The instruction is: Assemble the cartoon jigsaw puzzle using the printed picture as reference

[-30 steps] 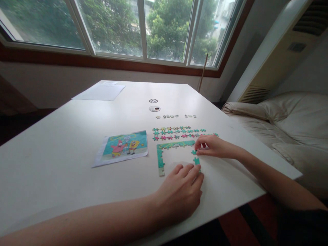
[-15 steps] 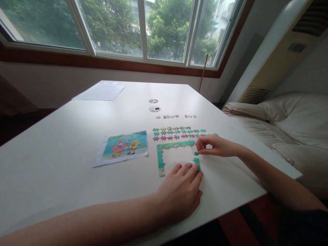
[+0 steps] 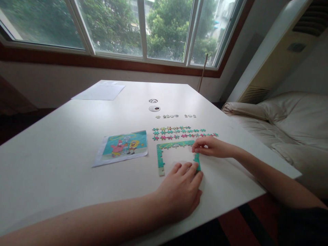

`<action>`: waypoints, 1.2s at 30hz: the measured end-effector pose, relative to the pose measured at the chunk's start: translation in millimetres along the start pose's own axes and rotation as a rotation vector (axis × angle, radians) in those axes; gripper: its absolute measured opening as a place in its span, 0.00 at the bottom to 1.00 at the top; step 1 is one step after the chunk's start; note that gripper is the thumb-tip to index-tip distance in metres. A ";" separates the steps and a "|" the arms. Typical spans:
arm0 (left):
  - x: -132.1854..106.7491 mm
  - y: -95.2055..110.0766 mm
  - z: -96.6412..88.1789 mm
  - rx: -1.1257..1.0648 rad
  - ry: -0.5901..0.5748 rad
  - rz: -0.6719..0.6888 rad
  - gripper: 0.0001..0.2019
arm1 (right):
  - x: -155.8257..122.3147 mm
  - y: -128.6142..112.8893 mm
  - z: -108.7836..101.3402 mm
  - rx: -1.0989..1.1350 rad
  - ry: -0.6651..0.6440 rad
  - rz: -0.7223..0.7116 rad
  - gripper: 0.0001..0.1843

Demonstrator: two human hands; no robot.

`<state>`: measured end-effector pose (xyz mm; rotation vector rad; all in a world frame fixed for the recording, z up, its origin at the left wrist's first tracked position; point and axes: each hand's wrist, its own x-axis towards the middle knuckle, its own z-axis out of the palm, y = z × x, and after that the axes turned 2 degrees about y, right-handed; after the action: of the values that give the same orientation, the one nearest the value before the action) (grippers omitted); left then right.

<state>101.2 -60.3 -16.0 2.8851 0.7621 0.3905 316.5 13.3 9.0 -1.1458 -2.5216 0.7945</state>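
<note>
A jigsaw border (image 3: 160, 159) in green lies on the white table, with a top edge, a left side and a right side joined. My left hand (image 3: 181, 189) rests palm down, fingers stretched over the lower part of the right side, partly hiding it. At the upper right corner is my right hand (image 3: 211, 147), its thumb and fingers pinched at a green puzzle piece (image 3: 196, 155) in the right side; the fingertips cover part of it. Loose puzzle pieces (image 3: 170, 132) lie in several rows just beyond the border.
Left of the border lies a printed cartoon picture (image 3: 125, 145). More pale pieces (image 3: 171, 116) form a row farther back, before two round metal-rimmed table inserts (image 3: 154, 108). White paper (image 3: 99, 91) lies at the far left. A sofa (image 3: 282, 130) stands to the right.
My right hand has moved slightly left, bringing the green puzzle piece into line with the border's right side. My left hand has stayed in place.
</note>
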 end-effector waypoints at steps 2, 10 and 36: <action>0.0 0.1 0.4 0.002 0.002 0.002 0.18 | 0.8 -1.9 1.9 -0.034 0.014 0.004 0.12; -0.3 0.3 -1.9 0.008 0.017 0.012 0.18 | -3.8 -5.6 -4.8 -0.149 0.065 0.026 0.10; 20.3 -63.0 -29.9 0.262 0.113 -0.163 0.11 | -5.9 -3.7 -4.2 -0.007 -0.045 0.268 0.18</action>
<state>80.5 6.1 4.9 3.0277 1.1375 0.4686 320.1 8.4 14.5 -1.5065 -2.4375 0.8841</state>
